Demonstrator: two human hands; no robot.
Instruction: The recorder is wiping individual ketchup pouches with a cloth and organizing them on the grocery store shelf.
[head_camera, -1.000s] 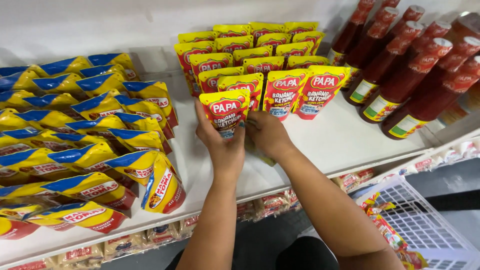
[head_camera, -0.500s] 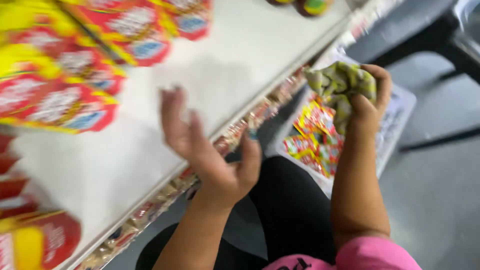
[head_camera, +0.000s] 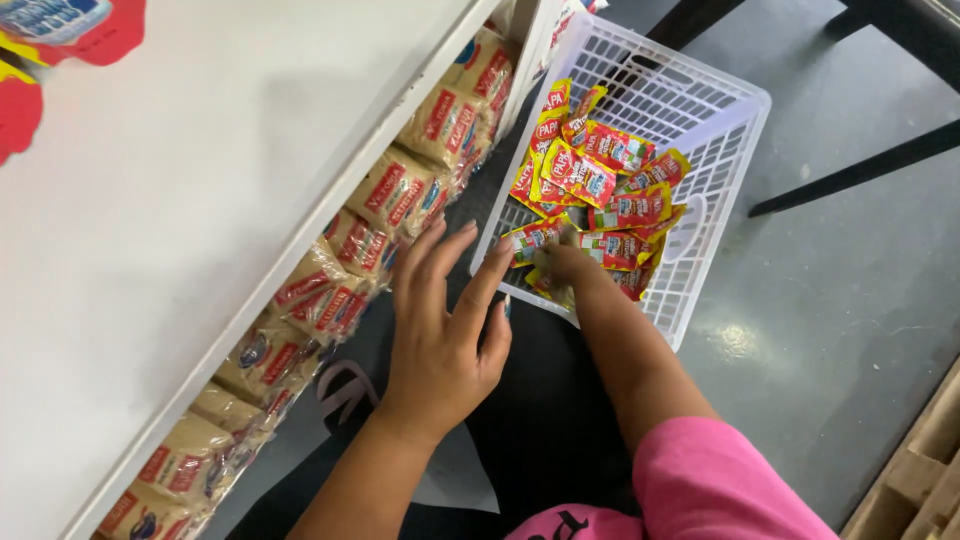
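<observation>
Right hand (head_camera: 565, 265) reaches into the white basket (head_camera: 735, 120) at upper right, fingers down among the red-and-yellow sachets (head_camera: 600, 185), grasp unclear; left hand (head_camera: 445, 320) hovers open and empty at frame centre beside the white shelf edge (head_camera: 330, 210), with bare grey floor (head_camera: 850, 280) right of the basket.

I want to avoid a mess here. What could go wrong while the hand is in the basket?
The right hand reaches into the white basket near its edge, so it might tip or slide. The red sachets lie loosely piled; grabbing several could drop some on the floor. The left hand hovers beside the tan packets and could knock them.
</observation>
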